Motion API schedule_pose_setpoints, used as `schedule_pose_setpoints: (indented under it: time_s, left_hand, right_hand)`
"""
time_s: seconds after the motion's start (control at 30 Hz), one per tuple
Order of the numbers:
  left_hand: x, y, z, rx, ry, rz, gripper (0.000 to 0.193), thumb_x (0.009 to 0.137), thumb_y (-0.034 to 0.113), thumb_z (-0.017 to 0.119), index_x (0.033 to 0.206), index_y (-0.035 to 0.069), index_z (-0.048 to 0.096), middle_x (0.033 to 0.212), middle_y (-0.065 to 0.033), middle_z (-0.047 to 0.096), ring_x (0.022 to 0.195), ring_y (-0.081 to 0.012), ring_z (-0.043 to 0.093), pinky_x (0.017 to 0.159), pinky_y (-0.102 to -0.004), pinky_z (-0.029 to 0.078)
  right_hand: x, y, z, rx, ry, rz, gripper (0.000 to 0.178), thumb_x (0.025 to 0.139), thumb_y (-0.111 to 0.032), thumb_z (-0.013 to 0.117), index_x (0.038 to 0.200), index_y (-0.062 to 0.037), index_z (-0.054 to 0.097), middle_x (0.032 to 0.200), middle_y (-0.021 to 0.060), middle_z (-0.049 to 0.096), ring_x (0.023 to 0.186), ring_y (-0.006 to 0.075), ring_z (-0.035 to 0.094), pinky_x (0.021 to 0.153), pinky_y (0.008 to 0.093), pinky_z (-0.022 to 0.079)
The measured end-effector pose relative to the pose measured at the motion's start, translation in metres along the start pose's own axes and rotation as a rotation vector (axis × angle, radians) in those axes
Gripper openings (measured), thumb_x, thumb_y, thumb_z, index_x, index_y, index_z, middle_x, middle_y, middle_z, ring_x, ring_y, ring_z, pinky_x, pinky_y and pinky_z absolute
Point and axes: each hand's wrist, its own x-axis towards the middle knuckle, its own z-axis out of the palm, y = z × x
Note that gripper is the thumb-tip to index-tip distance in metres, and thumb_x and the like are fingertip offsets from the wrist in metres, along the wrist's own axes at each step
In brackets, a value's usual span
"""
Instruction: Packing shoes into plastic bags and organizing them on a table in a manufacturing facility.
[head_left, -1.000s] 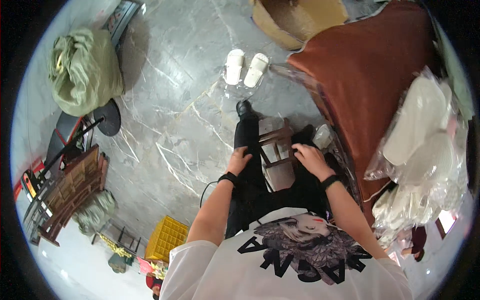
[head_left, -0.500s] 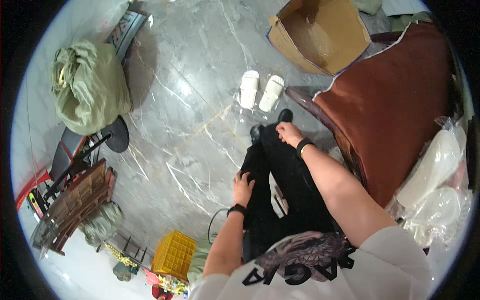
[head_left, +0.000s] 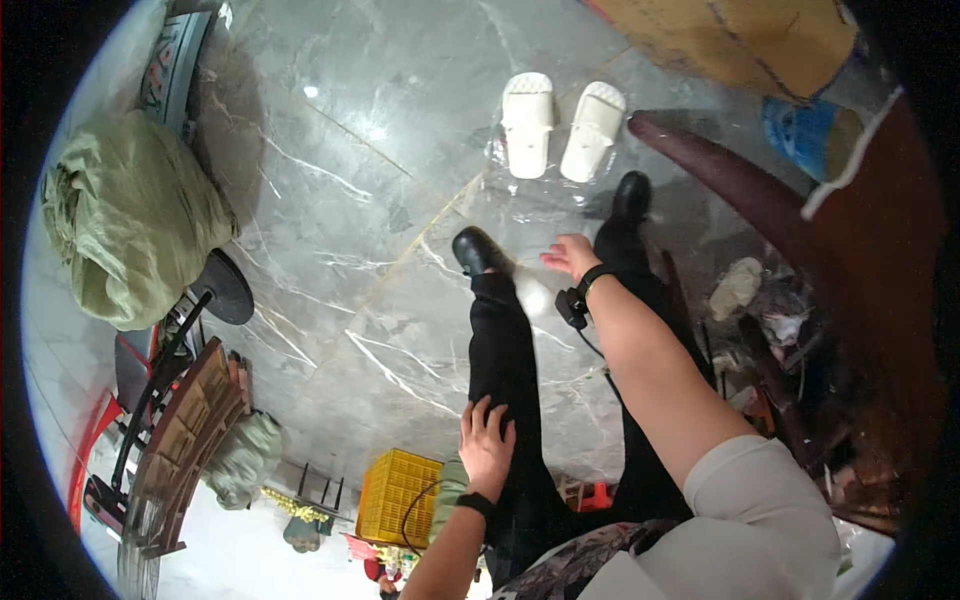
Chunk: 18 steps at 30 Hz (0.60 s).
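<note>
My left hand (head_left: 487,445) rests on my left leg in black trousers (head_left: 500,350), fingers spread, holding nothing. Between my legs, above the floor, hovers my right hand (head_left: 570,257), its fingers loosely apart and nothing visible in them. A black device (head_left: 573,307) with a cable hangs at the right wristband. Ahead of that hand lie two white slippers, the left one (head_left: 528,125) and the right one (head_left: 594,132), side by side with clear plastic around them. My black left shoe (head_left: 474,250) and right shoe (head_left: 632,195) stand on the floor nearer to me.
A curved dark wooden leg (head_left: 700,165) and brown cloth (head_left: 900,290) stand to the right, below a cardboard box (head_left: 740,40). At left are a green sack (head_left: 130,220), a round black base (head_left: 228,287) and a wooden piece (head_left: 195,440). A yellow crate (head_left: 395,495) sits at the lower left.
My legs have parted, and the view has come closer to the slippers. My right hand has left my right leg and its fingers have loosened. The left hand still lies on the left leg.
</note>
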Motion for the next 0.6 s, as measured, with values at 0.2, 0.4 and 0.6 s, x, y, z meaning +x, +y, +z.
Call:
schedule_pose_setpoints:
  time_s: [0.2, 0.4, 0.6]
  left_hand:
    - [0.009, -0.037, -0.017, 0.019, -0.044, 0.06, 0.029, 0.079, 0.016, 0.068, 0.107, 0.015, 0.062, 0.122, -0.0087, 0.054, 0.118, -0.0353, 0.047, 0.094, -0.0442, 0.045]
    - [0.024, -0.049, -0.037, 0.027, -0.07, 0.142, 0.028, 0.081, 0.02, 0.067, 0.109, 0.015, 0.062, 0.124, -0.0078, 0.053, 0.116, -0.0333, 0.048, 0.092, -0.0424, 0.047]
    - [0.042, -0.088, -0.081, 0.068, -0.155, 0.272, 0.051, 0.079, 0.026, 0.071, 0.125, 0.013, 0.053, 0.137, -0.0164, 0.043, 0.123, -0.0375, 0.042, 0.101, -0.0432, 0.04]
  right_hand:
    - [0.083, 0.005, 0.024, 0.876, -0.167, -0.134, 0.027, 0.085, -0.012, 0.059, 0.106, -0.0009, 0.047, 0.084, 0.0098, 0.052, 0.085, 0.0268, 0.064, 0.084, 0.0412, 0.056]
    - [0.007, -0.063, 0.026, 0.43, -0.084, -0.473, 0.006, 0.084, -0.014, 0.06, 0.085, -0.009, 0.056, 0.067, -0.0035, 0.042, 0.06, 0.01, 0.044, 0.063, 0.0304, 0.052]
    - [-0.266, -0.068, 0.077, 0.21, -0.066, -0.659, 0.009, 0.088, -0.007, 0.053, 0.095, -0.0083, 0.057, 0.087, 0.0016, 0.055, 0.075, 0.0111, 0.055, 0.056, 0.0288, 0.053]
